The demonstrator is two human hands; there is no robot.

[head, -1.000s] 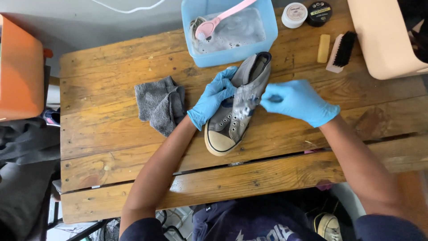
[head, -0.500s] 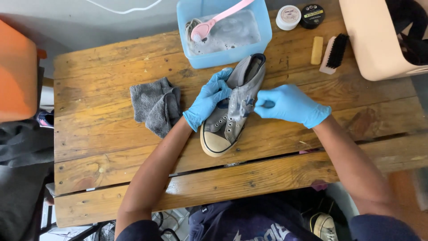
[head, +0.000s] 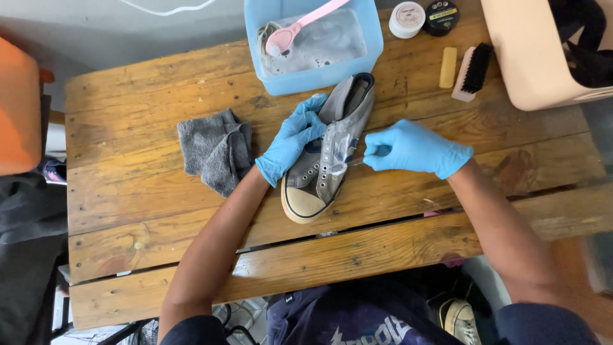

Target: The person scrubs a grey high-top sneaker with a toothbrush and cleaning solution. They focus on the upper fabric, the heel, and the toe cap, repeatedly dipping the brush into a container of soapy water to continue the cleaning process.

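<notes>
A grey canvas sneaker (head: 305,202) with a white toe cap lies on the wooden table (head: 396,243), toe toward me. My left hand (head: 290,144), in a blue glove, grips the shoe's left side near the eyelets. My right hand (head: 415,150), also gloved in blue, pinches a thin small tool whose tip touches the shoe's right side, where there is white foam. What kind of tool it is stays unclear.
A crumpled grey cloth (head: 214,150) lies left of the shoe. Behind it stands a blue tub (head: 313,83) of soapy water with a pink brush (head: 294,32). Two small tins (head: 407,18), a yellow bar (head: 449,67), a black-bristled brush (head: 472,70) and a beige bin (head: 530,57) sit at back right.
My right hand has dropped slightly along the shoe's right side. My left hand keeps its hold on the shoe. The view has shifted a little.
</notes>
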